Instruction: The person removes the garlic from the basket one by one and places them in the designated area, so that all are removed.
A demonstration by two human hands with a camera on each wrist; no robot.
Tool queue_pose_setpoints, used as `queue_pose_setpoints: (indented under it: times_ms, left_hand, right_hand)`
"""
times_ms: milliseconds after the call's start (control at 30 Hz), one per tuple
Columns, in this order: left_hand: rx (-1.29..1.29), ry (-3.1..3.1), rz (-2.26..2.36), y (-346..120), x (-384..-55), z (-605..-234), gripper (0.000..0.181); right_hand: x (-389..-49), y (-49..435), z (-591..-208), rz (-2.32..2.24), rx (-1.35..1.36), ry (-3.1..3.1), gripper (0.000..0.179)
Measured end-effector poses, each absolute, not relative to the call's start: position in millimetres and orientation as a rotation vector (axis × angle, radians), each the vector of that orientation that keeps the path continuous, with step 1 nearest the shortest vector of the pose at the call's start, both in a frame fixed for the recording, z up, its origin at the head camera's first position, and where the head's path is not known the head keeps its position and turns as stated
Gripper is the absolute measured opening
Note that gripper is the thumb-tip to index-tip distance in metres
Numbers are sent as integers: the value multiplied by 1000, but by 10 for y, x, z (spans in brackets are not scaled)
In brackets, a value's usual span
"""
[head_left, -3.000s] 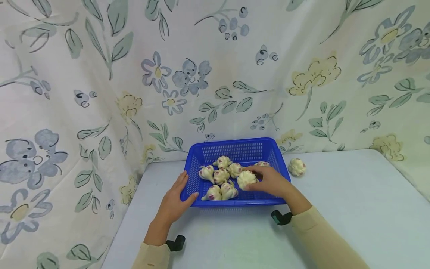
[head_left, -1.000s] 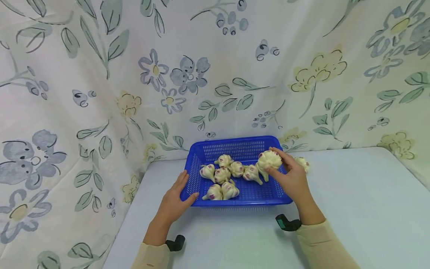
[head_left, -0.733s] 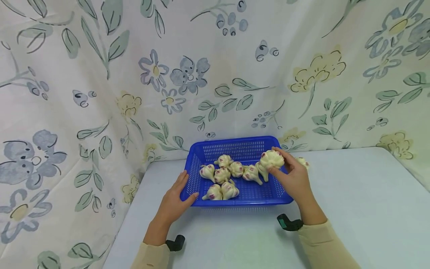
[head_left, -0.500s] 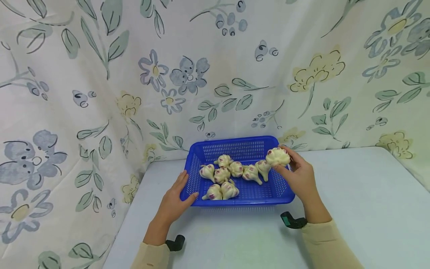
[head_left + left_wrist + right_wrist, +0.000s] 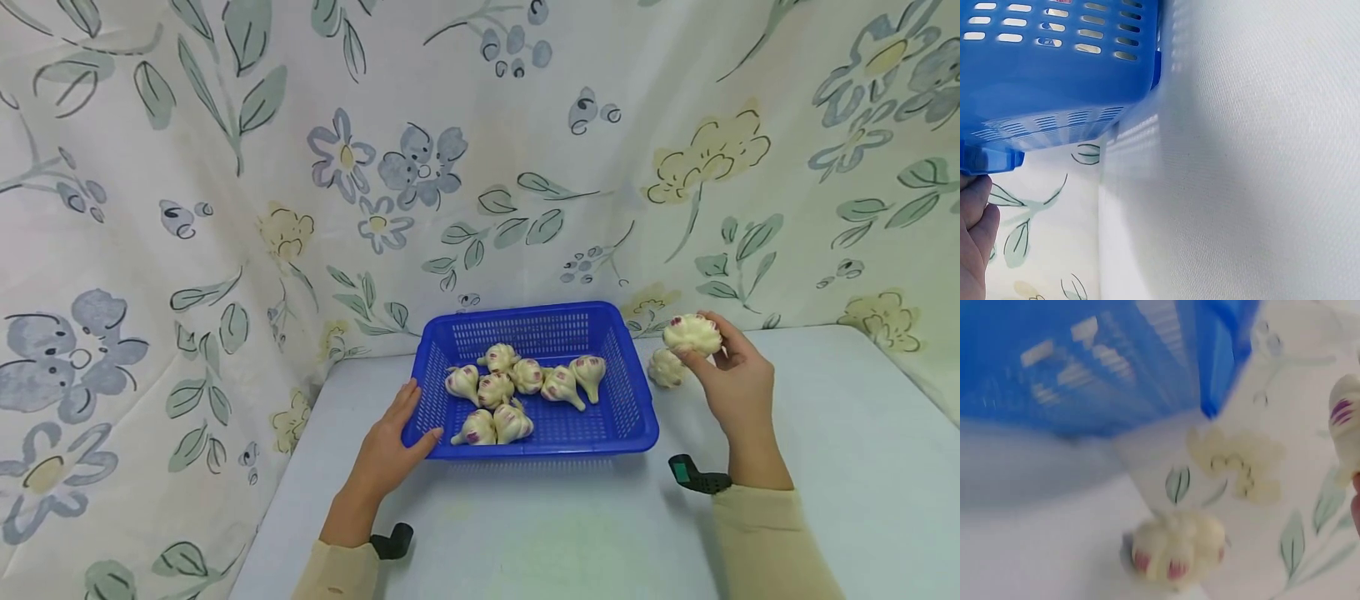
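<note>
Head cam: we see the R hand (image 5: 741,385) w/ thumb and fingers curled round a garlic bulb (image 5: 692,335), spread only to the bulb's width. Half a sec ago that bulb was at the R rim of the blue bskt (image 5: 540,451); now it's past it, held up outside, w/ a loose bulb (image 5: 664,372) on the tbl (image 5: 525,533) partly behind it and back in sight. Eight other bulbs (image 5: 496,390) lie in the bskt. For the job, we read that as one more bulb out of the bskt, not yet set down.

L hand (image 5: 385,446) hasn't shifted: fingers relaxed and fairly straight along the bskt's L wall, thumb by the near rim, nothing gripped AFAICT.

L wrist cam: we get only fingertips at the rim corner; can't tell how hard they press.

R wrist cam: blurry, but the held bulb's at the R edge w/ a sliver of finger under it, well apart from the bskt; loose bulb sits on the tbl.
</note>
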State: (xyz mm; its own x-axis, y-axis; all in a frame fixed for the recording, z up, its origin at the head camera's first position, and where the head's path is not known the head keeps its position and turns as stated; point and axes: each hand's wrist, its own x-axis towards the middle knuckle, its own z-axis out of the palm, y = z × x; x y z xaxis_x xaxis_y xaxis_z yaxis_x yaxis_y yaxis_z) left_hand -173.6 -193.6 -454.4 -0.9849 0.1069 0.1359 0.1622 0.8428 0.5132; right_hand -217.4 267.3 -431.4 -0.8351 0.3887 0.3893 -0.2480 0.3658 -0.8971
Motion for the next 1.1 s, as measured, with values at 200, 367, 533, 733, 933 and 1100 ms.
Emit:
queue_pose_setpoints:
  times_ms: [200, 367, 533, 733, 933, 1100]
  left_hand:
    - [-222, -2910, -836, -1933, -1730, -4534, 83]
    - [-229, -2902, -846, -1932, -1723, -4525, 83]
    - [-228, -2903, -842, -1931, -1722, -4528, 83]
    - [-218, -2904, -856, -1927, -1720, -4525, 82]
    - [-215, -2912, -847, -1923, -1719, -4527, 83]
    - [-206, -2926, -846, -1922, -1723, -4529, 84]
  right_hand:
    - [-2222, 2906, -4438, 1560, -343, -2138, 61]
    - [-2267, 3016, -4601, 1618, -485, -2187, 64]
    - [-2315, 3072, -4803, 1662, -571, -2237, 67]
    - [-2358, 3156, -4990, 1686, -600, -2253, 69]
    - [-2366, 3210, -5065, 1696, -637, -2299, 70]
    - [-2347, 3227, -5092, 1684, -616, -2359, 71]
